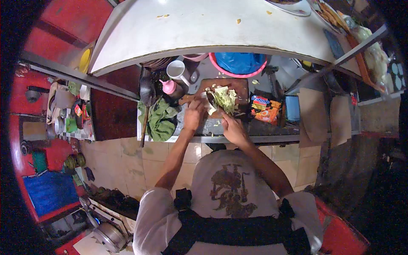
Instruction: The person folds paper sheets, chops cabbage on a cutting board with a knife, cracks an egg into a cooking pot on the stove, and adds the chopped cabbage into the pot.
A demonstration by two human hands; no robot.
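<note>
The cut cabbage (226, 98) lies on the chopping board (242, 86). Right hand (232, 126): closed on the knife (215, 105) at the board's near edge. Left hand (194, 112): curled by its left edge (any pinch: cannot tell). Strokes should be short, knuckles tucked.

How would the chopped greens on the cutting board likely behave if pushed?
The chopped greens would probably scatter, since they look like separate pieces. Thin and leafy, they seem light. Some may spill off the cutting board; scraps already lie beyond it.
</note>
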